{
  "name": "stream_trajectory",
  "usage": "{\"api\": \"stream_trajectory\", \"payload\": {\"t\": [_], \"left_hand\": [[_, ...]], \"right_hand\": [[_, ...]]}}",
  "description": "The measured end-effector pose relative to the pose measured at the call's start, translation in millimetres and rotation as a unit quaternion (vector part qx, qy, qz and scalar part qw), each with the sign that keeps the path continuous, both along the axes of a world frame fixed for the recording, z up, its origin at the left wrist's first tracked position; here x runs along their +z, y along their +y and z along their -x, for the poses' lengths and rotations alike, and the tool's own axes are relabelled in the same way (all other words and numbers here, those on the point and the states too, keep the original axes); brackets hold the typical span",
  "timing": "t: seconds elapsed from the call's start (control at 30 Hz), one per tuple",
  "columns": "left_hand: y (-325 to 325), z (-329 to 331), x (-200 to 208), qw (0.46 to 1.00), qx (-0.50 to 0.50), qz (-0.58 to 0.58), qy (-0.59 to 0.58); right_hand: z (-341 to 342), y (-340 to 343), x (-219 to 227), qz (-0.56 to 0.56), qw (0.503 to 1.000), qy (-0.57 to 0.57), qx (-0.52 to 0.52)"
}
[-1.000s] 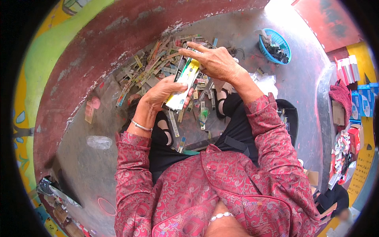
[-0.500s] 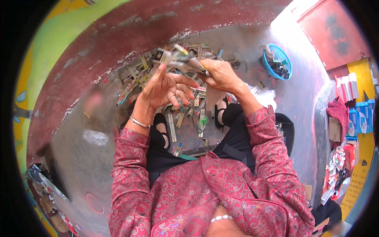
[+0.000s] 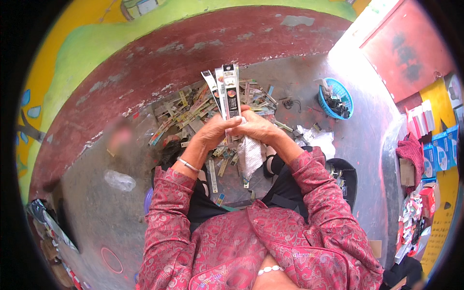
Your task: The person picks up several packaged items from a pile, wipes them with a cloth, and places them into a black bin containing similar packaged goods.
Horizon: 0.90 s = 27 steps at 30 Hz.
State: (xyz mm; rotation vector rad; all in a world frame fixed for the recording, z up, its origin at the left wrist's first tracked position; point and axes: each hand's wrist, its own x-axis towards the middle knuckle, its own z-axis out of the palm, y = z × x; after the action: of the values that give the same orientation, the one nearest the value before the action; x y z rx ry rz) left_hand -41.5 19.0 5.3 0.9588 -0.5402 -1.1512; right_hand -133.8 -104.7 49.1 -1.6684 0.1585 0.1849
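A small fanned bundle of long, narrow printed packets (image 3: 232, 99), black and white, stands upright between my hands. My left hand (image 3: 211, 132) is closed around its lower left side, thumb across the front. My right hand (image 3: 260, 126) grips the same bundle from the right, its fingers touching the left hand. Below the right hand hangs a white textured cloth (image 3: 251, 162); whether the fingers pinch it is hidden. Beyond and under my hands, a heap of similar strip-shaped packets (image 3: 195, 113) lies scattered on the floor between my feet and the wall.
A blue plastic basket (image 3: 323, 104) with dark items stands at the far right. White plastic (image 3: 323, 141) lies by my right knee, clear plastic (image 3: 120, 181) on the left floor. Boxes (image 3: 442, 150) and a red checked cloth (image 3: 411, 154) line the right wall. A pink hoop (image 3: 112, 261) lies lower left.
My left hand, open beside the bundle before, now closes on it. The blurred, slanted packets are now upright and gathered between both hands, nearer to me. A white cloth now hangs below them.
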Motion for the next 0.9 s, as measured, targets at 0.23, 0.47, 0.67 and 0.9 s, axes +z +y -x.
{"api": "stream_trajectory", "payload": {"t": [0.23, 0.47, 0.67, 0.9], "left_hand": [[-7.6, -6.3, -22.6, 0.989, 0.039, -0.063, 0.132], [-5.2, -15.1, 2.1, 0.975, 0.089, -0.045, 0.197], [-12.5, -7.5, -7.2, 0.989, 0.025, -0.039, 0.142], [-14.6, 0.0, 0.9, 0.993, -0.027, -0.082, 0.08]], "right_hand": [[-4.1, 0.5, -21.9, 0.034, 0.999, 0.025, -0.005], [8.4, -46.4, -8.6, -0.025, 0.963, -0.049, -0.264], [-23.7, -5.1, 40.3, 0.151, 0.891, -0.33, -0.272], [-37.3, -15.9, -12.5, 0.446, 0.783, -0.382, -0.206]]}}
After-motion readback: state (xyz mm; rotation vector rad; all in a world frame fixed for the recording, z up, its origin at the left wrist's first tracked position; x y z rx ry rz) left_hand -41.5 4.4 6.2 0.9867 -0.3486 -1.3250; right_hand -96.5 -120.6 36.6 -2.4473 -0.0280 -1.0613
